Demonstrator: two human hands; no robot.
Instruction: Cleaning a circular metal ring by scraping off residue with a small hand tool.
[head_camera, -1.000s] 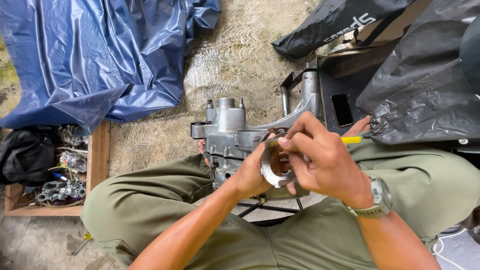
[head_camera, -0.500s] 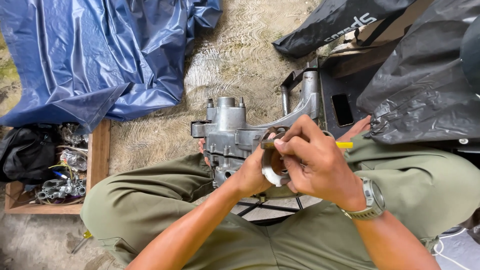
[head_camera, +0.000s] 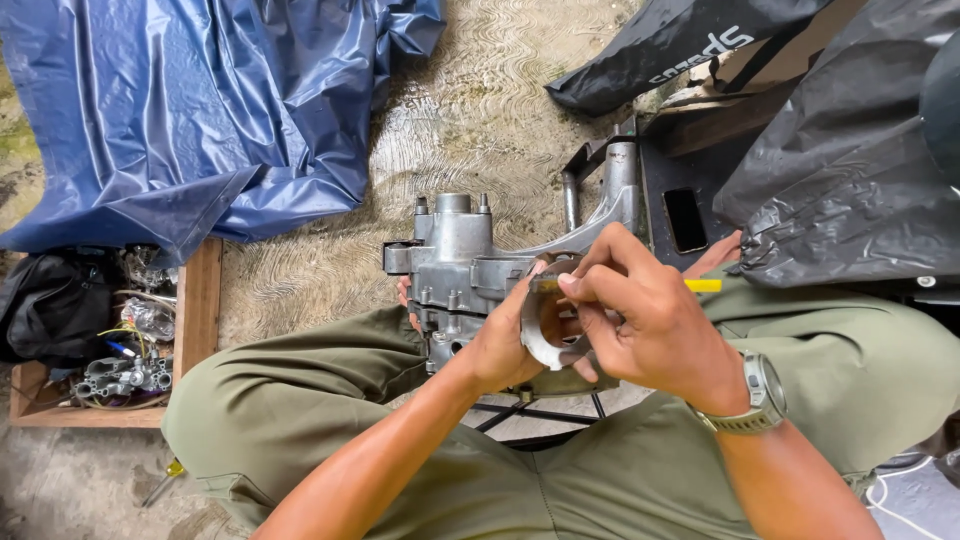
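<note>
Above our lap, our left hand (head_camera: 500, 345) clasps a smooth grey metal ring (head_camera: 540, 325); our right hand (head_camera: 650, 325) pinches a yellow-handled tool (head_camera: 705, 285) against it. Beyond sits a cast engine case (head_camera: 460, 260), then crinkled blue tarp (head_camera: 200, 110).

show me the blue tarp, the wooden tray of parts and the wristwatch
blue tarp (head_camera: 190, 110), head view, middle of its creased sheet
wooden tray of parts (head_camera: 200, 300), head view, its right side board
wristwatch (head_camera: 764, 388), head view, its round case on the right wrist
</note>
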